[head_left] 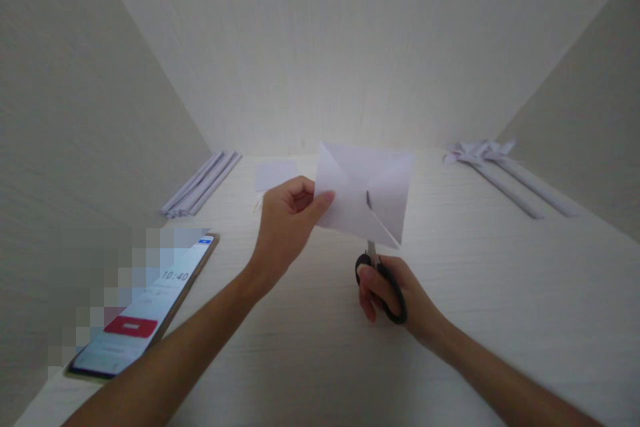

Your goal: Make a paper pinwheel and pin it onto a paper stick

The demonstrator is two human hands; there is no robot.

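A white sheet of paper [363,177] with diagonal creases is held up above the table. My left hand [290,217] pinches its left edge between thumb and fingers. In my right hand [395,287] is a pair of scissors [395,293] with black handles, my fingers through the loops. The blades reach into the sheet from its lower edge along a diagonal cut, and one blade tip shows on the near face. Part of the other blade is hidden by the paper.
Rolled paper sticks [203,183] lie at the back left, near a flat paper piece [275,175]. Paper pinwheel-like shapes on rolled sticks [507,180] lie at the back right. A phone [150,310] leans at the left. Pale walls enclose the table [310,360].
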